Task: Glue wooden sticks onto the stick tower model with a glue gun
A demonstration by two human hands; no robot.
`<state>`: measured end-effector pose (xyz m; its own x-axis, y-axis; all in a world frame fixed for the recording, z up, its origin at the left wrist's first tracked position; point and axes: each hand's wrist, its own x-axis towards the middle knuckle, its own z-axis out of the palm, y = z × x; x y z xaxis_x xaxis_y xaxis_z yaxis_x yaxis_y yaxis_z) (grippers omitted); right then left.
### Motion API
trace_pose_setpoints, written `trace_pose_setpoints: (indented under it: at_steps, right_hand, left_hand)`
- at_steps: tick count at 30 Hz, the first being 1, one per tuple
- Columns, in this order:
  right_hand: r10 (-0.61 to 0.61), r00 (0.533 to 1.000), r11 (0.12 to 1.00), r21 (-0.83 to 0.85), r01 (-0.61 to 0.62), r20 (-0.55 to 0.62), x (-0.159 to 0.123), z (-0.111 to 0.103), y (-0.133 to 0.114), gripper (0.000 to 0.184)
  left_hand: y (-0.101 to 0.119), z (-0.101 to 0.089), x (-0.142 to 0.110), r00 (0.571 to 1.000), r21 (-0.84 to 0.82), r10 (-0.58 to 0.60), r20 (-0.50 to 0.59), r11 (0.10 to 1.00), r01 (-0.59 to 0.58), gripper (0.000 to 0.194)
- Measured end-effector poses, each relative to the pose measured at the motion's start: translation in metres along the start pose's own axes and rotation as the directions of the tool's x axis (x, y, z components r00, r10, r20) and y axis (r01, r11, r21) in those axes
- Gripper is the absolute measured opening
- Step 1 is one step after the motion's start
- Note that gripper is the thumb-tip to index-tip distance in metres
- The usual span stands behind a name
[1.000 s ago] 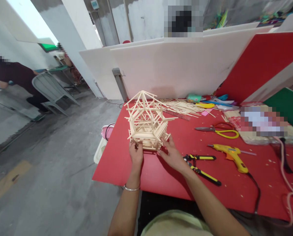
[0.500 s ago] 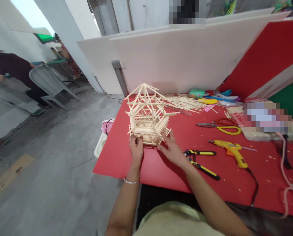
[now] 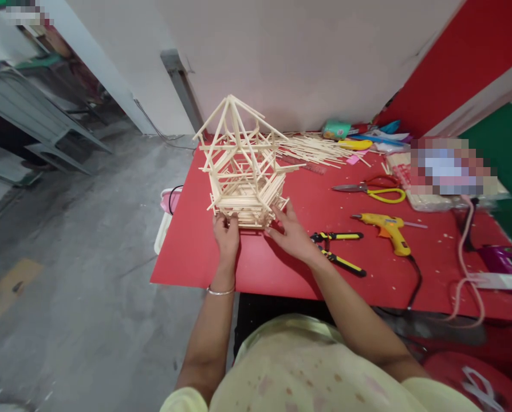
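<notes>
A pavilion model made of thin wooden sticks (image 3: 243, 201), with a pointed open-frame roof, stands upright near the left end of the red tabletop (image 3: 273, 280). My left hand (image 3: 227, 234) is closed on its lower front-left edge, thumb and fingers at the base sticks. At the lower right corner of the model, my right hand (image 3: 292, 236) grips the base with thumb and fingers apart around the sticks. Some fingertips are hidden behind the sticks. Pliers with yellow-and-black handles (image 3: 346, 236) lie just right of my right hand.
A yellow glue gun (image 3: 387, 229) with its cord lies to the right, and scissors (image 3: 380, 191) behind it. Loose sticks (image 3: 320, 149) are spread behind the model. A plastic-wrapped pack (image 3: 432, 200) and a purple tape measure (image 3: 503, 258) sit farther right. A pale board (image 3: 303, 68) stands behind.
My view has tilted down, so the table and model appear higher in the picture. Both hands keep their hold on the model's base, which stays in about the same place.
</notes>
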<state>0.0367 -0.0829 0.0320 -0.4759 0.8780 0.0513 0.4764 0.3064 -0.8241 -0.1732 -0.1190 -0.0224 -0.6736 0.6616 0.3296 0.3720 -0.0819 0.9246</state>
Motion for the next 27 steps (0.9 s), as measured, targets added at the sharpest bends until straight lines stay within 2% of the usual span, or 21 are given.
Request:
trace_pose_setpoints:
  at_steps: [8,11,13,15,19,27]
  right_hand:
    - [0.044,0.999,0.999,-0.025,-0.043,0.024,0.001,-0.001,0.0,0.078]
    - [0.031,0.999,0.999,-0.027,-0.03,0.033,0.001,-0.001,0.002,0.08]
    - [-0.016,1.0,0.999,-0.028,0.017,0.026,0.0,-0.001,0.005,0.079]
    - [-0.051,0.998,0.998,-0.029,0.052,0.024,0.001,-0.001,0.01,0.08]
    - [-0.028,0.998,0.998,-0.047,0.031,0.053,0.003,0.001,0.016,0.089]
    - [0.008,0.999,0.999,-0.045,-0.006,0.038,-0.006,-0.01,0.001,0.085]
  left_hand:
    - [0.008,0.002,0.0,1.0,-0.009,-0.008,-0.027,1.0,0.008,0.016]
    - [0.011,0.001,0.0,0.999,0.007,-0.009,-0.04,1.0,0.009,0.023]
    - [0.012,-0.001,-0.001,1.0,0.012,0.019,-0.002,1.0,-0.019,0.028]
    - [0.011,-0.001,-0.001,0.999,0.003,0.04,-0.01,0.999,-0.04,0.034]
    - [0.006,-0.001,0.001,0.999,-0.056,0.047,-0.004,0.997,-0.047,0.034]
    - [0.016,-0.001,-0.001,1.0,-0.053,0.023,-0.008,0.998,-0.023,0.027]
